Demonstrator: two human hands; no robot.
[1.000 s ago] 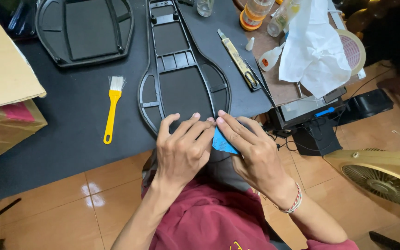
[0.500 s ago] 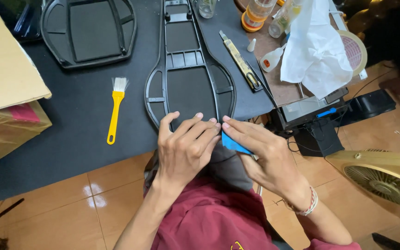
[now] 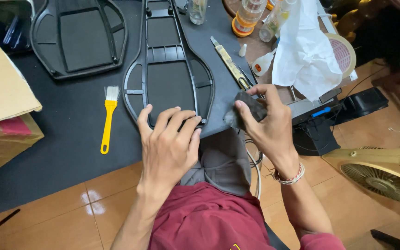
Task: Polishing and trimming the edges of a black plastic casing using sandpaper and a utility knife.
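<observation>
Left hand (image 3: 168,146): laid flat, fingers spread, on the near rounded end of a long black plastic frame (image 3: 167,69); pressing on it, not gripping it. The frame lies lengthwise on a black mat (image 3: 70,143), running from the hand toward 12 o'clock.

Right hand (image 3: 267,122): lifted off the mat at 3 o'clock of the left hand, the two hands apart. Fingers and thumb pinched on a small dark grey pad (image 3: 246,113), held just off the frame's near right edge; whether it is cloth or sponge cannot be told. Beaded bracelet (image 3: 289,176) on the wrist.

Second black frame (image 3: 79,37): wider, at 10 o'clock of the left hand, well apart from the first.

Yellow-handled brush (image 3: 108,118): pale bristles, lying on the mat at 9 o'clock of the left hand, near the long frame's left edge.

Utility knife (image 3: 230,68): yellowish, at 12 o'clock of the right hand, just beside the frame.

Small bottles (image 3: 248,16): at 1 o'clock, by a white plastic bag (image 3: 304,51) and a tape roll (image 3: 343,55).

Cardboard box (image 3: 1,92): far left, 9 o'clock.

Beige fan (image 3: 385,173): on the floor at 4 o'clock.
</observation>
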